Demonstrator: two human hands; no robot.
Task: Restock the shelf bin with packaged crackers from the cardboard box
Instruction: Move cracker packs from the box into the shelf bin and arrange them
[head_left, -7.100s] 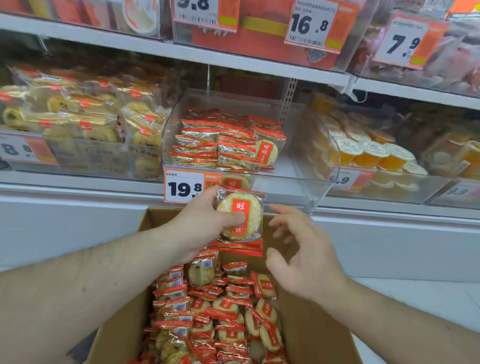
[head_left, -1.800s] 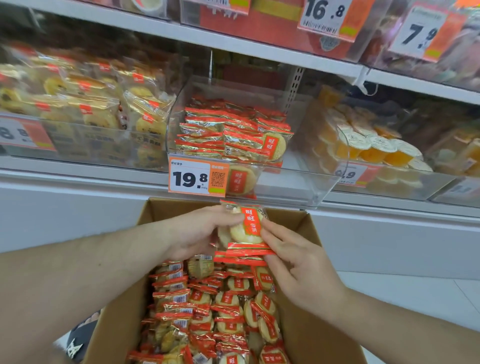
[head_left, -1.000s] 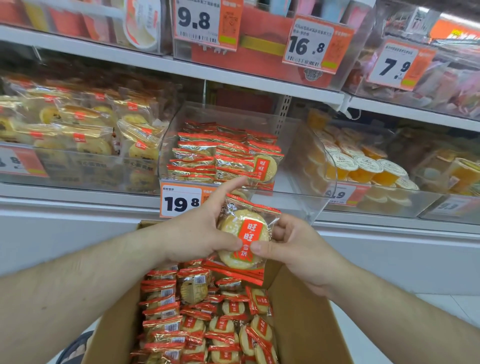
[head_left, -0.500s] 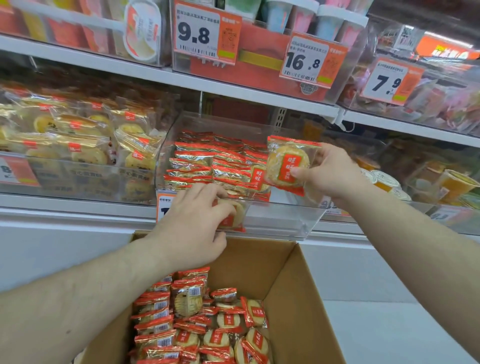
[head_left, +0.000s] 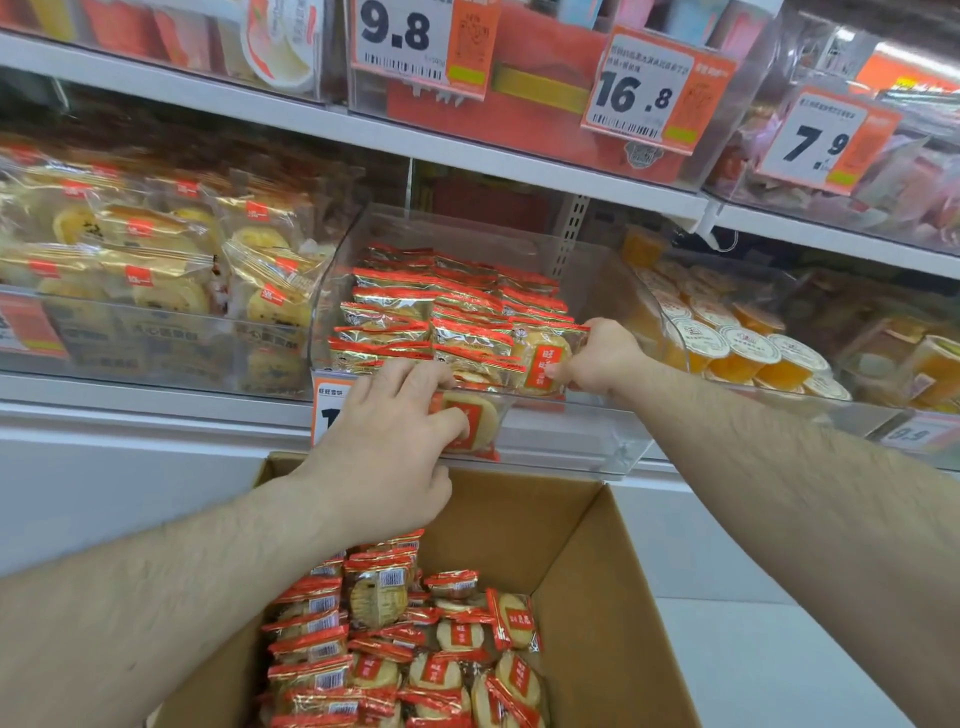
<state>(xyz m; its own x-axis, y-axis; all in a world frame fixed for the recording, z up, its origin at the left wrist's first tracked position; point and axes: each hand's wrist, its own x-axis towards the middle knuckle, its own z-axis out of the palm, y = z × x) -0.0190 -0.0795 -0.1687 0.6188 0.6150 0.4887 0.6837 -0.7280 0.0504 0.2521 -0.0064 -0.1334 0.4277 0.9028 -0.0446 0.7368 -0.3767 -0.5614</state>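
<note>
From the head camera, two bare arms reach up to a clear shelf bin (head_left: 613, 457) on a store shelf.

The right hand (head_left: 602, 358) is inside the bin. Its grip is closed on one cracker pack (head_left: 545, 364), with the thumb on the front of the pack and the other fingers hidden behind it. The pack stands on its edge with its red label facing the camera. Just left of this grip is the stack of cracker packs (head_left: 441, 317) that already fills the left and back part of the bin, and the held pack touches the stack's right end. To the right of the grip the bin floor is bare, and past the bin wall sit orange jelly cups (head_left: 743, 353).

The left hand (head_left: 384, 447) is at the front wall of the bin. Its fingers are spread and bent over the bin's front edge, and the thumb is under the edge. I cannot tell if this grip holds anything. Right behind the fingers, seen through the clear wall, is another cracker pack (head_left: 475, 423) lying low at the front of the bin. The hand covers most of a white and orange price tag (head_left: 330, 410).

Below both grips is the open cardboard box (head_left: 613, 597). Many more cracker packs (head_left: 415, 660) lie in it in a loose pile.

Left of the left grip, another clear bin holds yellow cakes in bags (head_left: 156, 260).
</note>
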